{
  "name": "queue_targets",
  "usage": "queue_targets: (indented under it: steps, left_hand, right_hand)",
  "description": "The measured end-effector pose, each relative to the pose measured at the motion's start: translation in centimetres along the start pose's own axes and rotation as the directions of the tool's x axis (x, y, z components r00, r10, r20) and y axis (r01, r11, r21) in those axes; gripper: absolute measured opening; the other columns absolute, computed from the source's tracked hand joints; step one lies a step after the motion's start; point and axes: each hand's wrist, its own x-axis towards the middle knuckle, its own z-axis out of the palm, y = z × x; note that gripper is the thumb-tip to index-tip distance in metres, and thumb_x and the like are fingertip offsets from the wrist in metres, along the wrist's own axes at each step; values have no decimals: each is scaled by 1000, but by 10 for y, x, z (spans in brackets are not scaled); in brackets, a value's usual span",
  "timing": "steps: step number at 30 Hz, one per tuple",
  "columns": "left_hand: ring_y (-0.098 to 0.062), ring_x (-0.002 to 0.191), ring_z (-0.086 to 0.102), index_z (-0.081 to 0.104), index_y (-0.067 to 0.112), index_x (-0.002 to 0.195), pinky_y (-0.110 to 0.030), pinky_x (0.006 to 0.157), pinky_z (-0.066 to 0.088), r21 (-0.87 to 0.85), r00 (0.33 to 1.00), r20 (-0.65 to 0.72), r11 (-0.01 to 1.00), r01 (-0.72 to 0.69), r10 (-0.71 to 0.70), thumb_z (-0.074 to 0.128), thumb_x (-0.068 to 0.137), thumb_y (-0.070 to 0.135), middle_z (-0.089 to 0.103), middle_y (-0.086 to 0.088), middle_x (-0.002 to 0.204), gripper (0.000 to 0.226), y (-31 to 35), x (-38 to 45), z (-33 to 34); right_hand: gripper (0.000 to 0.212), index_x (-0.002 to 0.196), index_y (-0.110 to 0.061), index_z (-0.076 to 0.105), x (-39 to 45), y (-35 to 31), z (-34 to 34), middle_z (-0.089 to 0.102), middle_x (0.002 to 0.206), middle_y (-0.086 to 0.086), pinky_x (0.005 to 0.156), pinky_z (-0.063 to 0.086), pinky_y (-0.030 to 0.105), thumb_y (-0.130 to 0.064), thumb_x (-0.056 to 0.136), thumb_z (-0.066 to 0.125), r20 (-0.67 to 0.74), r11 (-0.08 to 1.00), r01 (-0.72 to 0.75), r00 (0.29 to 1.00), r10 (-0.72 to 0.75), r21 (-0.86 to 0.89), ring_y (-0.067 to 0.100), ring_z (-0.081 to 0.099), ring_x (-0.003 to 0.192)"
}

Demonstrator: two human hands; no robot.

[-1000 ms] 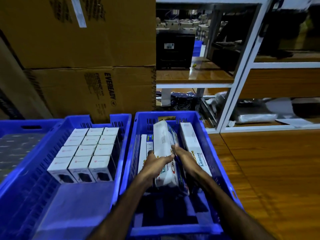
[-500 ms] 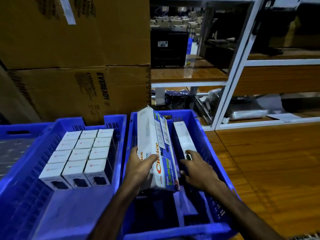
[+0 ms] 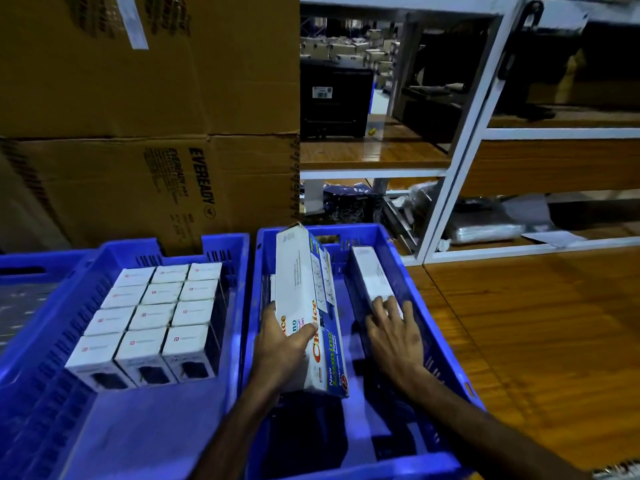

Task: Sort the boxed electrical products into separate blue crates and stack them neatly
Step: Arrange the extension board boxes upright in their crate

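Note:
Two blue crates stand side by side. The left crate [image 3: 239, 292] holds several small white boxes [image 3: 162, 306] packed upright in rows. In the right crate [image 3: 429, 306], my left hand [image 3: 282, 344] grips a long white and blue Choice extension-socket box [image 3: 304, 299], tilted up on its edge with its far end above the crate rim. My right hand [image 3: 393, 329] rests with spread fingers on another long white box [image 3: 372, 278] standing along the crate's right wall. A further white box edge [image 3: 272, 289] shows behind the held one.
Large brown Eveready cartons [image 3: 149, 181] are stacked behind the crates. A white metal shelf rack [image 3: 460, 168] with wooden boards stands at the back right. Wooden floor [image 3: 540, 341] lies to the right. A third blue crate [image 3: 27, 268] sits at the far left.
My left hand has lifted and tilted the Choice box up and leftward. My right hand let go of it and moved right onto the box by the crate's right wall.

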Motion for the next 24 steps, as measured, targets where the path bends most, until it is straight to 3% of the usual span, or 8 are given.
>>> queue_targets:
  steps: [3, 5, 9, 13, 15, 17, 19, 24]
  left_hand:
    - [-19, 97, 74, 57, 25, 122, -46, 93, 59, -9, 1000, 5, 1000, 11, -11, 78, 57, 50, 77, 5, 106, 73, -2, 2, -1]
    - [-18, 96, 74, 58, 25, 121, -45, 92, 59, -7, 1000, 11, 1000, 15, -15, 78, 59, 48, 77, 6, 105, 70, -1, 1, -2]
    - [-18, 96, 74, 59, 22, 123, -41, 90, 59, -24, 999, 34, 1000, 16, -15, 77, 62, 40, 76, 5, 105, 67, 1, 0, 0]
    - [-14, 92, 73, 57, 23, 120, -30, 77, 56, -5, 998, 51, 1000, 29, -29, 77, 62, 40, 75, 7, 103, 64, 3, 4, 4]
    - [-13, 90, 73, 56, 25, 117, -28, 76, 56, 31, 998, 63, 999, 28, -30, 76, 61, 42, 75, 7, 102, 62, 5, 6, 9]
    - [-18, 90, 74, 59, 24, 116, -36, 84, 60, 68, 997, 60, 997, 43, -47, 77, 60, 46, 77, 5, 102, 64, 5, 9, 16]
    - [-22, 95, 73, 59, 25, 118, -39, 90, 59, 121, 997, 55, 991, 49, -56, 78, 66, 44, 76, 3, 107, 59, 8, 10, 24]
    - [-36, 114, 65, 48, 20, 131, -42, 96, 53, 252, 999, 45, 968, -3, -9, 73, 78, 46, 68, -8, 125, 64, 25, 13, 59]
  right_hand:
    - [54, 117, -17, 74, 4, 6, 7, 62, 133, 15, 105, 27, 57, -37, 68, 86, 71, 1000, 27, 997, -27, 5, 41, 56, 124]
    - [70, 120, -17, 73, 5, 9, 7, 62, 132, 16, 106, 32, 59, -42, 57, 92, 106, 998, 34, 994, -40, 62, 42, 57, 123]
    - [90, 157, -18, 34, -3, 12, 1, 25, 165, 15, 121, 8, 61, -60, 84, 66, 106, 991, 75, 991, -86, 107, 39, 20, 153]
    - [94, 161, -24, 22, -21, 16, -12, 15, 169, 12, 120, -1, 64, -63, 86, 62, 72, 983, 87, 992, -99, 162, 37, 8, 157]
    - [91, 158, -26, 31, -31, 20, -19, 26, 166, 13, 119, 1, 64, -61, 83, 68, 58, 977, 74, 995, -87, 199, 37, 18, 156]
    - [87, 142, -25, 55, -39, 26, -23, 52, 149, 15, 114, 14, 63, -61, 67, 80, 2, 970, 68, 998, -70, 232, 37, 46, 142]
    - [79, 128, -26, 63, -49, 28, -24, 63, 130, 11, 106, 28, 62, -59, 59, 83, -82, 953, 72, 995, -50, 294, 34, 61, 125]
    - [62, 125, -36, 63, -67, 30, -37, 61, 136, 6, 103, 22, 55, -61, 68, 67, -185, 902, -4, 978, 93, 431, 25, 58, 130]
